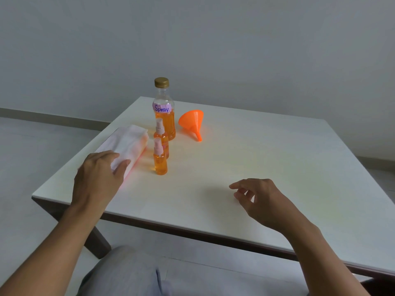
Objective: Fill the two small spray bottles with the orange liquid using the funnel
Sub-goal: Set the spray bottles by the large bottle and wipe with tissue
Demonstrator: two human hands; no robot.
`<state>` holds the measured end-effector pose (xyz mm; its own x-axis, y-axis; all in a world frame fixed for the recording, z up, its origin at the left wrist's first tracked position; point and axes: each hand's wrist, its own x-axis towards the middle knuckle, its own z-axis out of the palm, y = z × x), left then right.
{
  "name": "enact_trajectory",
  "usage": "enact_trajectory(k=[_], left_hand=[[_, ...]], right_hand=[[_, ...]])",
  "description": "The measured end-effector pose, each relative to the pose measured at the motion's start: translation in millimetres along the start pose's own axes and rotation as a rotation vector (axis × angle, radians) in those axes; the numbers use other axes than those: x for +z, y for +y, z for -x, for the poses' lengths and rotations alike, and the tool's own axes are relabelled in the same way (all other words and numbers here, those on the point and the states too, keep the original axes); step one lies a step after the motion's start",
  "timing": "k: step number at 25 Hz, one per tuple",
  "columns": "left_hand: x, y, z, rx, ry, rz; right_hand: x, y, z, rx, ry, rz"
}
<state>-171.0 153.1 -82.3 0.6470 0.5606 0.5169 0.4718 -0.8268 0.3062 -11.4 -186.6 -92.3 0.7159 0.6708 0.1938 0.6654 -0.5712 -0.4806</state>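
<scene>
Head view: bottom centre, grey trousers point(128, 272) of the seated person, both bare forearms reaching up into the frame. Left hand point(97, 176) at centre left, on the near end of a folded white cloth point(128, 142); grip clasped on it, thumb on the side and fingers over the top. The cloth has an orange tint along its right edge. Right hand point(264, 199) lower right of centre, above the white worktop point(267, 150), grip released, fingers loosely curled with nothing in them. Just right of the cloth, two small spray bottles upright in a line running away from the camera: near spray bottle point(160, 164) and far spray bottle point(162, 136), both holding orange liquid, pump tops on. Directly behind them the large bottle point(163, 99), upright, gold cap on, purple label reading "Spray", orange liquid filling the lower part. Orange funnel point(192, 121) right of the large bottle, lying on its side, spout toward the camera, apart from all bottles.
</scene>
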Motion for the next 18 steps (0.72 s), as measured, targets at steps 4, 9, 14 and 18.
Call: enact_trajectory(k=[4, 9, 14, 18], left_hand=[[-4, 0, -3, -0.026, 0.065, 0.082], [-11, 5, 2, -0.032, 0.125, 0.131], [-25, 11, 7, -0.002, 0.131, 0.156], [-59, 39, 21, 0.122, -0.127, 0.191]], right_hand=[[-1, 1, 2, 0.01, -0.002, 0.01], [-2, 1, 2, -0.007, 0.004, 0.013], [-2, -2, 2, -0.003, -0.004, 0.009], [-7, -16, 4, -0.026, 0.005, -0.042]])
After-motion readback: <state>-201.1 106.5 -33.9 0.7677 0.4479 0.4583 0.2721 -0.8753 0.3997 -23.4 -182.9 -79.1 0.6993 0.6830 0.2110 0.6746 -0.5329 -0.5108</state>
